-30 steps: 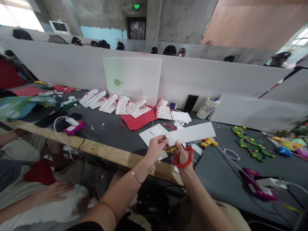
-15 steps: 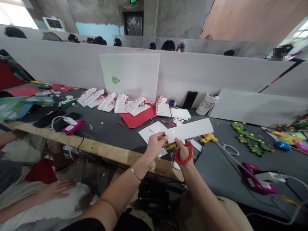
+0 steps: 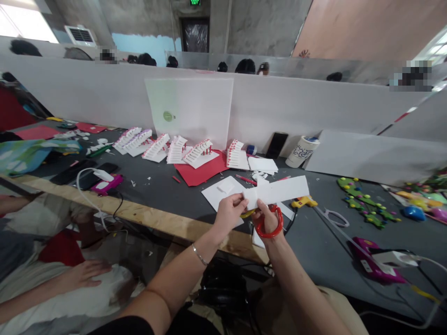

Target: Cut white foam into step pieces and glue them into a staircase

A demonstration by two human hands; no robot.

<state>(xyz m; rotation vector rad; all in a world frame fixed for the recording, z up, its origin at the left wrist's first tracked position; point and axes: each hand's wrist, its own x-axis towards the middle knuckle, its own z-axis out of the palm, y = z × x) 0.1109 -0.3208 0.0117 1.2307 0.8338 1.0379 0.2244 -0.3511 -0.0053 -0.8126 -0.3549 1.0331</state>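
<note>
My left hand (image 3: 230, 211) pinches the near end of a long white strip of card or foam (image 3: 286, 190) above the table's front edge. Red-handled scissors (image 3: 278, 225) hang on my right hand (image 3: 266, 218), whose thumb also presses on the strip beside the left fingers. The scissor blades are mostly hidden by the hands. Under the strip lies a white sheet (image 3: 211, 188) with a small white piece (image 3: 225, 187) on it. Just right of the strip rests a yellow glue gun (image 3: 304, 201).
Small white stair models with red and purple trim (image 3: 199, 152) line the back, some near red sheet (image 3: 195, 174). A patterned cup (image 3: 301, 152) and dark phone (image 3: 277, 145) stand by the partition. Magenta power strips (image 3: 377, 263) lie at right. A co-worker's hand (image 3: 85, 274) is at left.
The white strip has tilted slightly, and a short white piece now shows upright behind its near end. My hands have shifted very little; the scissors remain on my right hand.
</note>
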